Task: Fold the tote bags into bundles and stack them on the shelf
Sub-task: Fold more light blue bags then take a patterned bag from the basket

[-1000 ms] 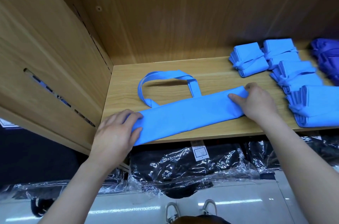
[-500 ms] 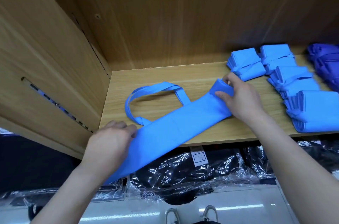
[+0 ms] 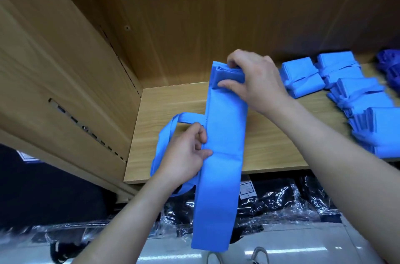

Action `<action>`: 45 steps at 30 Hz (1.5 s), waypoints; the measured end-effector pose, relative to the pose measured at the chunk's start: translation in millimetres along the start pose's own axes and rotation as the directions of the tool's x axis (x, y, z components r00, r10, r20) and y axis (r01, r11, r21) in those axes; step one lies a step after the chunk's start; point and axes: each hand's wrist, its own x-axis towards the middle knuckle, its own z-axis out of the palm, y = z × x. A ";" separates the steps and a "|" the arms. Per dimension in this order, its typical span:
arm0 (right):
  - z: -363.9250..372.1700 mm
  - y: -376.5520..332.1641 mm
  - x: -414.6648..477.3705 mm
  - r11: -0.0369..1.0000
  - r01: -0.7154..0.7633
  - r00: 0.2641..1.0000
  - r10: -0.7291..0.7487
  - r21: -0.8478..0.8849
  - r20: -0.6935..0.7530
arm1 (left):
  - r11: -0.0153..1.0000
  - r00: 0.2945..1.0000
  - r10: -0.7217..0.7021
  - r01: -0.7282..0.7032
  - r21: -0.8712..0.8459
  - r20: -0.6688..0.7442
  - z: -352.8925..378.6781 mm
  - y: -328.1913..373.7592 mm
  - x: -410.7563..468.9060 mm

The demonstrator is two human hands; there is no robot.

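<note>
Over the wooden shelf (image 3: pixel 272 147), running from back to front: a light-blue tote bag (image 3: pixel 225 134), folded into one long narrow strip; far end turned over on itself into a short thick fold, near end hanging past the shelf's front edge and down in front of the black goods in clear plastic (image 3: pixel 281 201) stored below. At that far end, the right grip (image 3: pixel 257 82): wrapped round the fold, fingers curled over its top, thumb laid across its near face; holds it raised against the back panel (image 3: pixel 216 25). Halfway along the strip, on its left edge, the left grip (image 3: pixel 186 155): narrow, thumb and forefinger pinching the fabric, the other fingers curled behind. Just left of the strip, the bag's handle loop (image 3: pixel 166 136): curves out from the strip, passes behind the left wrist and dips below the shelf edge. Cannot tell whether the strip's middle lies on the board or hangs just above it.

To the right on the same shelf, well apart from the strip: light-blue bundles (image 3: pixel 300 77), each tied round with its own handles, packed close in a row that runs toward the front edge; nearest ones blurred. Beyond them, at the far right: a darker blue bundle (image 3: pixel 389 66), cut off by the frame. Under the shelf edge, beside the hanging strip: a white label (image 3: pixel 247 190) on the plastic wrap. At the bottom: pale glossy floor and the toes of two shoes (image 3: pixel 258 255). On the left: the unit's side panel (image 3: pixel 65 69) with a slotted rail.
</note>
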 end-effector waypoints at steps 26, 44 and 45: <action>50.5 -2.7 -102.7 0.939 -0.305 0.887 0.218 0.161 0.406 | 0.637 0.885 0.293 -0.462 0.617 0.361 8.5 -29.5 -30.7; 32.4 -22.5 -111.1 0.760 -0.649 0.696 0.577 0.030 0.428 | 0.890 0.978 -0.016 0.109 0.444 -0.208 -1.3 11.2 -6.8; 33.3 -24.4 -110.6 0.766 -0.643 0.691 0.587 -0.013 0.421 | 0.837 0.961 0.116 0.040 0.545 -0.250 -2.7 11.0 -12.1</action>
